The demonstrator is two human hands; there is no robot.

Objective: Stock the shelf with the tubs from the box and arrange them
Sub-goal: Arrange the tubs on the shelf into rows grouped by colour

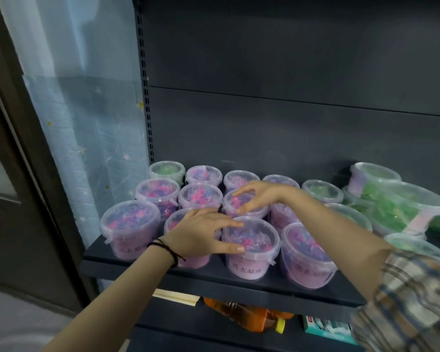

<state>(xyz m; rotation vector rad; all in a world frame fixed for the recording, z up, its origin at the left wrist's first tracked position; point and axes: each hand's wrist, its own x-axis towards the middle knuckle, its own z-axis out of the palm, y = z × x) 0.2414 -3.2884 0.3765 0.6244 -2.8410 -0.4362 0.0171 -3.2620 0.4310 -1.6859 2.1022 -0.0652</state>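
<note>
Evidently left hand (203, 232) grips front tub (252, 240), right hand (258, 196) middle tub (235, 201); labels (248, 270) blurred.

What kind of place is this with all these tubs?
Probably a small shop or its stockroom: a dark metal shelf with a slotted upright, rows of identical lidded purple tubs and green tubs, and a bottle and box stocked below.

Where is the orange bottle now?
In the head view the orange bottle lies low and centre, on the level under the tub shelf, left of the teal box.
</note>
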